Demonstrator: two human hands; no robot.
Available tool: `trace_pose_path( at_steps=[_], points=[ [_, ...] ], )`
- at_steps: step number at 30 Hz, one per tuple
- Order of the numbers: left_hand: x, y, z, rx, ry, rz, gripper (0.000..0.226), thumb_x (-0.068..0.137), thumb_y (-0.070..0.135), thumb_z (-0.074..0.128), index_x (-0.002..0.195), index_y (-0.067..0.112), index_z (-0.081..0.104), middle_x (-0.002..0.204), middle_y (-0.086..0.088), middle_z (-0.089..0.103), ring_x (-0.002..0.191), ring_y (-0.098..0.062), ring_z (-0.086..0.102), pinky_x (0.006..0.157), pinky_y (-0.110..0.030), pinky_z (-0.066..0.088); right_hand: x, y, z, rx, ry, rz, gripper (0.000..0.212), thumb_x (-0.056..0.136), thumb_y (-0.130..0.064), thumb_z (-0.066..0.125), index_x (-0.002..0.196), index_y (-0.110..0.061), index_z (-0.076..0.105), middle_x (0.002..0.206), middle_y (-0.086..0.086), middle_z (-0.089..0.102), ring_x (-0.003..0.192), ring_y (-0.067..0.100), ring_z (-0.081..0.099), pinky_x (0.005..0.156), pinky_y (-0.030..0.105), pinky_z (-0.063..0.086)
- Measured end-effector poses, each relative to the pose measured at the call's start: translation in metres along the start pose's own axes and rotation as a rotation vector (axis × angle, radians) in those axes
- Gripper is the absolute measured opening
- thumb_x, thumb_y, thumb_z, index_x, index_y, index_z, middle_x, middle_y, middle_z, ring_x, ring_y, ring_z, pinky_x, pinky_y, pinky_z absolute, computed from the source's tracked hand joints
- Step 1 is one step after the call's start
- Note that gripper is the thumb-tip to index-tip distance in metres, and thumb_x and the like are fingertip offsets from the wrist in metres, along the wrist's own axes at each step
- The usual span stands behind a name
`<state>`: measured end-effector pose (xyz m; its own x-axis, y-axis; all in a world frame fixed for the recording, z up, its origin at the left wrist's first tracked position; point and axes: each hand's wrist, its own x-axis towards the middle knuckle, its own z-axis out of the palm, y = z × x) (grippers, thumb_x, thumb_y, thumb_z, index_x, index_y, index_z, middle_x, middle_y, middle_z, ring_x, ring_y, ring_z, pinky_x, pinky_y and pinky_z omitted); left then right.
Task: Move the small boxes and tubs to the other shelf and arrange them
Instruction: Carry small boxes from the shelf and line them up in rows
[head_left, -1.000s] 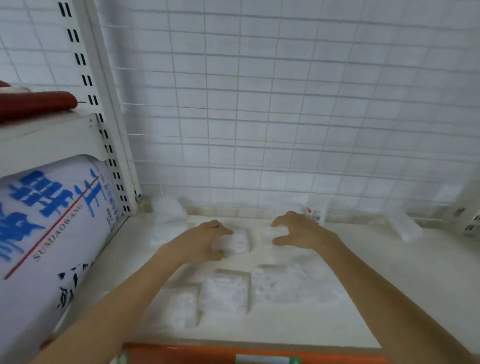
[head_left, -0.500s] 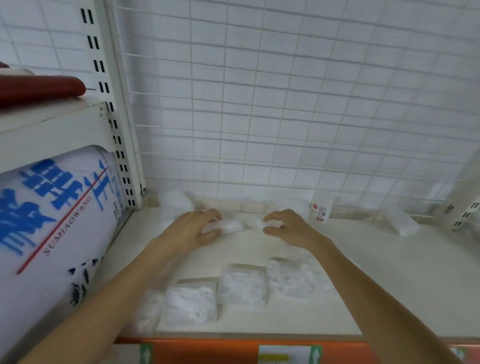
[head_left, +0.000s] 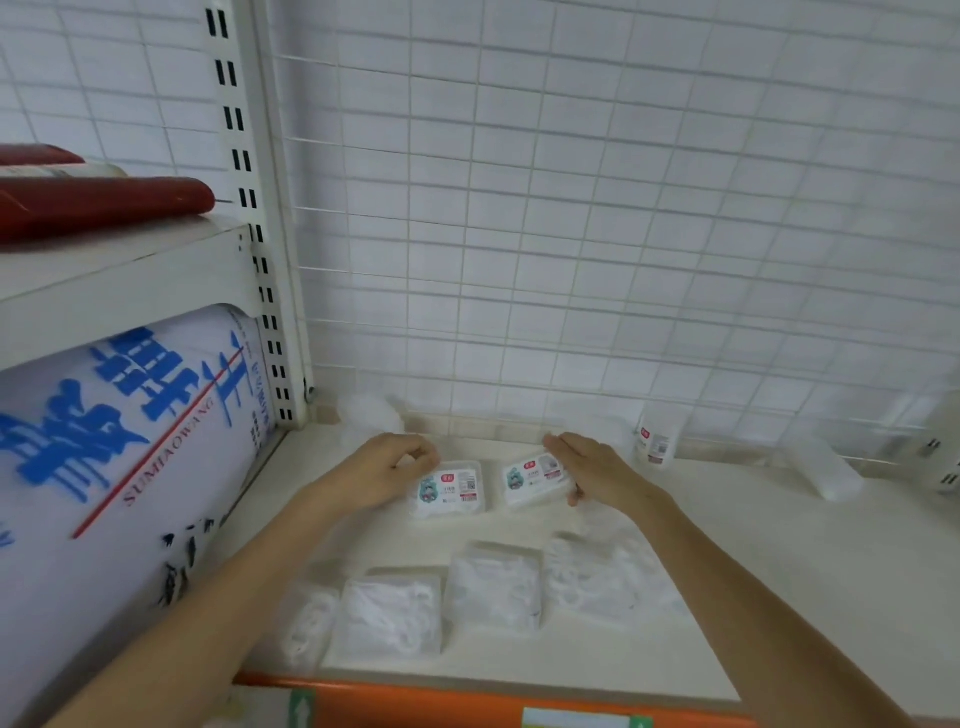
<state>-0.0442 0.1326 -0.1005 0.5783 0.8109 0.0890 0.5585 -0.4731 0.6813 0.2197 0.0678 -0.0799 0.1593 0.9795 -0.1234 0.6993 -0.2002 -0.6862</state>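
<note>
Two small clear plastic boxes with printed labels sit side by side near the middle of the frame, on the cream shelf board (head_left: 779, 561). My left hand (head_left: 382, 470) grips the left labelled box (head_left: 451, 489) at its left edge, fingers curled over the far corner. My right hand (head_left: 597, 470) holds the right labelled box (head_left: 535, 480), fingers over its far side and thumb under its near right corner; that box is tilted, its right end raised a little. The two boxes lie just apart from each other.

Lower in the frame, a row of four clear plastic tubs of white contents (head_left: 493, 584) lies along the front of the shelf, just behind the orange front strip (head_left: 415, 699). At the back right, a small white bottle with a red-marked label (head_left: 655, 441) stands upright against the white wire grid back panel (head_left: 571, 234). Further right, a clear plastic oblong box (head_left: 826, 470) lies on the board. Back left, in the corner, sits a blurred white bundle (head_left: 371, 415) that I cannot make out.

On the left of the frame a large white roll with blue lettering (head_left: 119, 447) lies under a neighbouring shelf, and a dark red tube (head_left: 104, 205) rests on top of it.
</note>
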Motion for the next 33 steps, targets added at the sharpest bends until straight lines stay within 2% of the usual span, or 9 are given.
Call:
trace_pose_path(
  at_steps=[2,4,6,8,12,15,20,24,33],
  points=[
    [-0.005,-0.002,-0.004,0.082,-0.084,-0.009,0.055,0.077,0.056,0.06,0.118,0.019,0.057,0.115,0.009,0.056,0.109,-0.007,0.045,0.096,-0.016,0.032,0.0,0.001,-0.002,-0.056,-0.059,0.026,0.042,0.093,-0.05,0.04,0.119,-0.019,0.053,0.113,0.005,0.059,0.075,0.018,0.061,0.082,0.035,0.05],
    [-0.009,-0.005,-0.005,0.256,-0.168,0.004,0.09,0.055,0.073,0.054,0.129,0.023,0.045,0.122,0.012,0.046,0.117,-0.005,0.032,0.11,-0.027,0.011,0.0,0.004,-0.004,-0.151,-0.134,0.022,0.055,0.088,-0.052,0.05,0.134,-0.021,0.042,0.129,0.004,0.049,0.099,0.017,0.059,0.092,0.031,0.044],
    [-0.008,-0.008,-0.001,0.367,-0.185,0.047,0.099,0.048,0.076,0.05,0.13,0.022,0.041,0.123,0.01,0.043,0.118,-0.006,0.03,0.108,-0.026,0.003,0.001,0.005,-0.004,-0.202,-0.168,-0.013,0.069,0.084,-0.043,0.062,0.142,-0.021,0.031,0.142,0.003,0.038,0.123,0.02,0.046,0.1,0.031,0.038],
    [-0.005,-0.01,0.003,0.41,-0.16,0.079,0.098,0.047,0.078,0.047,0.126,0.02,0.044,0.118,0.008,0.045,0.115,-0.008,0.035,0.106,-0.023,0.009,0.001,0.005,-0.005,-0.224,-0.197,-0.061,0.077,0.08,-0.028,0.069,0.144,-0.023,0.025,0.148,0.001,0.03,0.131,0.02,0.035,0.104,0.035,0.036],
    [-0.002,-0.015,0.008,0.467,-0.102,0.126,0.093,0.048,0.078,0.042,0.12,0.02,0.049,0.106,0.008,0.046,0.1,-0.007,0.034,0.1,-0.023,0.02,0.0,0.004,0.002,-0.288,-0.252,-0.074,0.084,0.075,-0.009,0.067,0.144,-0.025,0.022,0.147,-0.001,0.029,0.131,0.019,0.031,0.105,0.033,0.034],
    [0.001,-0.015,0.01,0.47,-0.085,0.118,0.095,0.047,0.076,0.038,0.122,0.018,0.048,0.105,0.008,0.045,0.105,-0.009,0.037,0.103,-0.025,0.018,0.001,0.003,0.008,-0.404,-0.182,-0.085,0.079,0.073,-0.009,0.068,0.141,-0.019,0.029,0.141,0.001,0.029,0.129,0.02,0.03,0.103,0.032,0.034],
    [0.002,-0.005,0.017,0.55,0.054,0.145,0.073,0.07,0.046,0.069,0.131,0.017,0.042,0.126,0.002,0.047,0.121,-0.017,0.039,0.109,-0.029,0.017,-0.018,0.0,0.003,-0.445,-0.011,-0.198,0.073,0.072,-0.022,0.075,0.134,-0.014,0.039,0.13,0.0,0.035,0.12,0.019,0.033,0.096,0.029,0.035],
    [-0.003,0.018,0.015,0.33,0.157,0.192,0.072,0.069,0.027,0.077,0.131,0.014,0.043,0.127,-0.002,0.046,0.119,-0.017,0.041,0.098,-0.024,0.034,-0.057,0.002,-0.025,-0.342,0.162,-0.299,0.071,0.073,-0.032,0.074,0.134,-0.017,0.039,0.123,-0.005,0.036,0.117,0.014,0.035,0.094,0.026,0.034],
    [-0.012,0.121,0.066,0.133,0.19,0.455,0.068,0.068,0.022,0.081,0.127,0.018,0.049,0.116,0.008,0.047,0.109,-0.01,0.043,0.095,-0.023,0.033,-0.21,0.092,-0.114,-0.31,0.475,-0.203,0.068,0.073,-0.025,0.076,0.132,-0.018,0.042,0.117,-0.011,0.03,0.111,0.008,0.032,0.094,0.018,0.027]
  ],
)
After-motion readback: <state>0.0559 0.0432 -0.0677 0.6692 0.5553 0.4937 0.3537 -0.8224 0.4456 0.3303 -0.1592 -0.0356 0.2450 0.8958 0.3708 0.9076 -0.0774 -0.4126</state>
